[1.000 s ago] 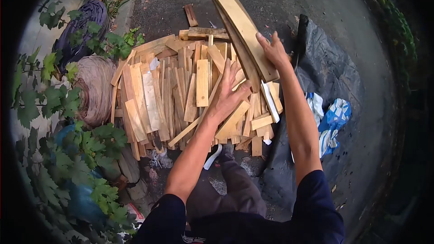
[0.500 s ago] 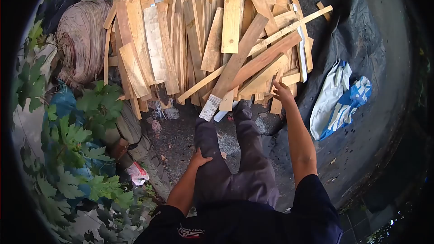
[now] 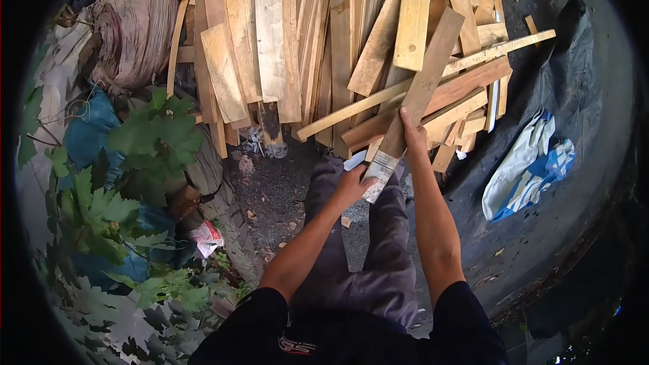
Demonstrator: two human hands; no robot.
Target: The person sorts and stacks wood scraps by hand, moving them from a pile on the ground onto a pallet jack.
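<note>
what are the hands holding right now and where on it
Both hands grip one long wooden plank lying on the woodpile. The left hand holds its near end by the pale label; the right hand grips slightly farther up.

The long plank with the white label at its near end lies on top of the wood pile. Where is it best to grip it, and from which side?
Probably at the near, labelled end of the long plank. That end sticks out past the wood pile toward the person, free of other boards. The left hand touches it beside the white label; the right hand lies on its face higher up. Coming from the near side suits this pose.
</note>
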